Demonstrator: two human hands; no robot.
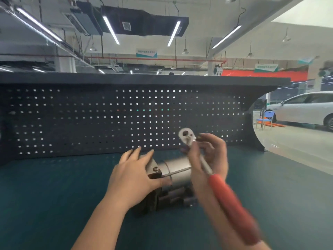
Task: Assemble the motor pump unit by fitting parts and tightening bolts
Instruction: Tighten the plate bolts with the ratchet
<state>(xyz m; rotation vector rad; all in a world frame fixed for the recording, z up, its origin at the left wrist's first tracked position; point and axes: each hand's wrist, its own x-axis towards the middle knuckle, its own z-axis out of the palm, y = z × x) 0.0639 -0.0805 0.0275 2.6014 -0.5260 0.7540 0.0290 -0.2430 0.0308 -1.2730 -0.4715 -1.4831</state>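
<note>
Starting nearest the camera, two bare forearms are seen reaching forward over a dark green bench mat (54,195). A ratchet wrench (207,165) is held by the right hand (209,159), whose fingers are curled round the bare metal shaft just below the tool's head; the red handle (232,204) is angled down and toward the viewer, blurred, while the round silver head (187,136) is raised above the fingers. The left hand (133,175) is laid over the near-left end of the motor pump unit (177,171), with the fingers spread and fairly straight across the top and the thumb pressed along the side facing the viewer, so nothing is gripped by it. The unit is lying on its side on the mat, near the middle of the bench, between the two hands; a silver cylindrical body is shown at the right, a squarer block with a bolt (155,168) at the left, and darker parts underneath. Behind the unit, a dark pegboard (90,120) with square holes is stood along the back of the bench, topped by a dark shelf (126,78). Further off, at the right, a white car (304,109) and a blue chair (264,120) are seen on the workshop floor, and long strip lights (110,29) and ducting (144,20) are hung from the ceiling.
</note>
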